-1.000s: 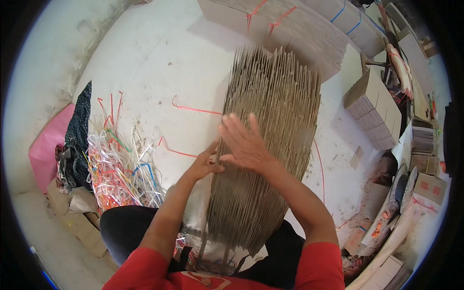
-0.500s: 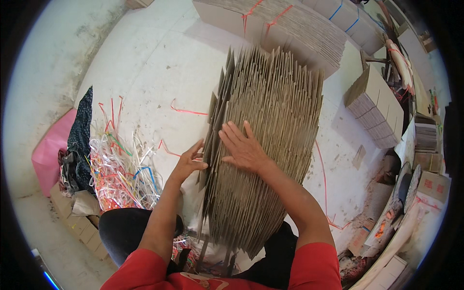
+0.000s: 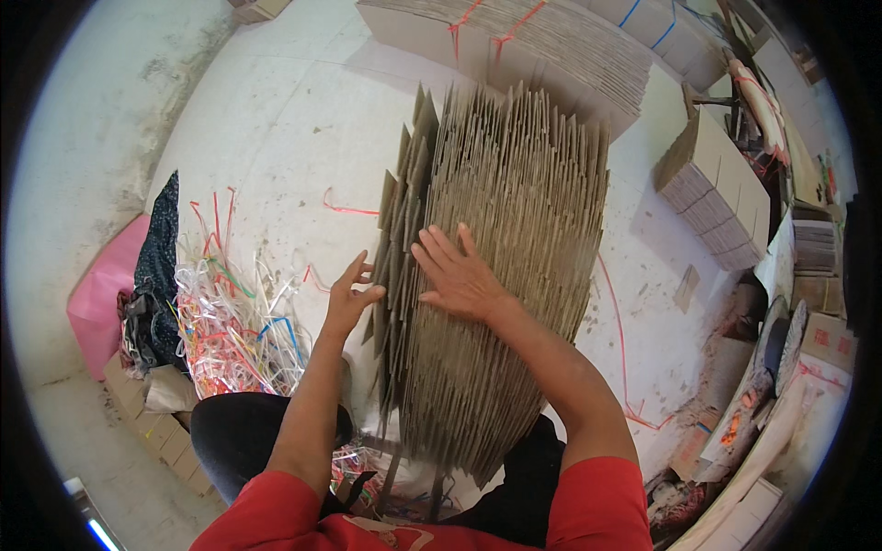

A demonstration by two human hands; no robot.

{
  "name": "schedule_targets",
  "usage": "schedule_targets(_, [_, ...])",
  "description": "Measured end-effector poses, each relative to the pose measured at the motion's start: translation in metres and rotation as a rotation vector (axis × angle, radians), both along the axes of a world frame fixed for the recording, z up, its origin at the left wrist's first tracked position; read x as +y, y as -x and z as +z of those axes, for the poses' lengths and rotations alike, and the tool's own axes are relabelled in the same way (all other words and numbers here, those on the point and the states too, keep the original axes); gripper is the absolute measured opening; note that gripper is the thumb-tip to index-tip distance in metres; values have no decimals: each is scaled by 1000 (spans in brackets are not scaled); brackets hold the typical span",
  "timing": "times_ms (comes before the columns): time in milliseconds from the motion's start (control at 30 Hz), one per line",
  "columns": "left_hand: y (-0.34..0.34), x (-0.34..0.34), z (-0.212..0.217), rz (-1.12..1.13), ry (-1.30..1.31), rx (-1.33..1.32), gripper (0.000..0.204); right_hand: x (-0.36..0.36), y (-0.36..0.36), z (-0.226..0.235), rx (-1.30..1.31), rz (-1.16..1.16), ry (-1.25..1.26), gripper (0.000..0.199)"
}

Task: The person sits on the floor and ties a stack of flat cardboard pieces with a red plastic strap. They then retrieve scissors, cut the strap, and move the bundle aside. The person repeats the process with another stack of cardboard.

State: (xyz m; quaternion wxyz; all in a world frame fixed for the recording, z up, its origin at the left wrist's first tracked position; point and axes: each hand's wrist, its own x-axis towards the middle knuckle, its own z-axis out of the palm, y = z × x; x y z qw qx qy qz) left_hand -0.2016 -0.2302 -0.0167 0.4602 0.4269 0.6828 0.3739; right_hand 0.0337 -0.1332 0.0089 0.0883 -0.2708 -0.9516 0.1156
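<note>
A long row of flat cardboard sheets stands on edge in front of me, resting near my knees. My right hand lies flat across the top edges, toward the row's left side, its fingers spread. At the left end several darker sheets lean apart from the rest, with a narrow gap between. Beside these loose sheets is my left hand, fingers apart and nothing in them. Whether its fingertips touch the outermost sheet I cannot tell.
A heap of tangled plastic strapping lies on the left by a pink sheet. Beyond the row is a cardboard bundle tied with red strap. Another cardboard stack stands at the right. Loose red strap runs along the floor.
The leftmost sheets have tipped further left, widening the gap to the main row. My left hand has shifted slightly left with them. The right hand stays on the row.
</note>
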Motion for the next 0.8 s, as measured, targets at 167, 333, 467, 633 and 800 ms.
schedule_targets(167, [-13, 3, 16, 19, -159, 57, 83, -1, -2, -2, 22, -2, -3, 75])
schedule_targets(333, [-25, 12, 27, -188, -197, 380, 74, 1, -1, 0, 57, 12, 39, 74])
schedule_targets(467, [-41, 20, 26, -242, -252, 481, 70, 0, -1, 1, 37, 3, 33, 73])
schedule_targets(633, [-53, 32, 19, -311, -219, 551, 68, 0, -1, 3, 94, 0, 20, 74])
schedule_targets(800, [-55, 33, 13, -401, -154, 589, 65, 1, -2, -1, 88, -6, 36, 78])
